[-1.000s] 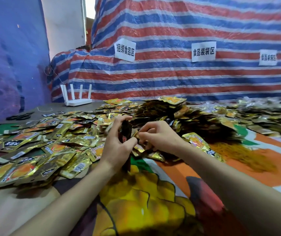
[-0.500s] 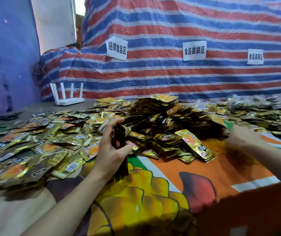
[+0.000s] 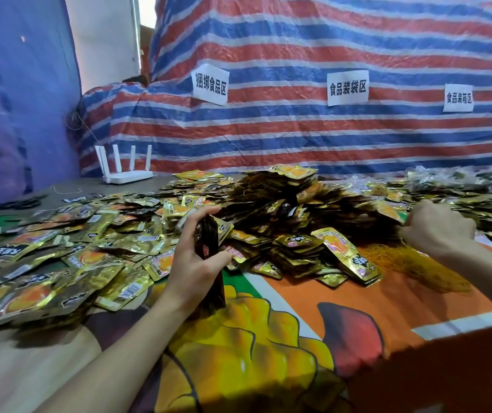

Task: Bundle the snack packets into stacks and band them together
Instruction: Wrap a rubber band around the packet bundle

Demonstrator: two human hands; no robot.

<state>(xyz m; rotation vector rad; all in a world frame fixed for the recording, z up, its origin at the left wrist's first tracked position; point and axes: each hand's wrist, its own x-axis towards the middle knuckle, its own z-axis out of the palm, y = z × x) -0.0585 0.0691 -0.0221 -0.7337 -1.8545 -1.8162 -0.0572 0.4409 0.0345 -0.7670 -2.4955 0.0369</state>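
**Head view.** I am watching the left hand (image 3: 192, 265) gripping a stack of snack packets (image 3: 209, 244) on edge. Its fingers (image 3: 201, 214) are curling over the top and the thumb is pressing the near face. The stack's lower end is resting on the printed bench cover (image 3: 357, 311), just in front of the loose packets (image 3: 60, 263) lying across the left of the bench. The right hand (image 3: 436, 231) is hovering well to the right, knuckles up, over the heap of orange rubber bands (image 3: 417, 265). Its fingers are curling under, and I cannot tell whether they are pinching a band.

I am judging the packets to be light, thin and flexible, with slick foil faces. The stack is therefore likely to fan or slide unless squeezed across its flat faces near the middle, leaving one end free for the band. The bands are looking thin and tangled, so picking out a single one is calling for a fingertip pinch.
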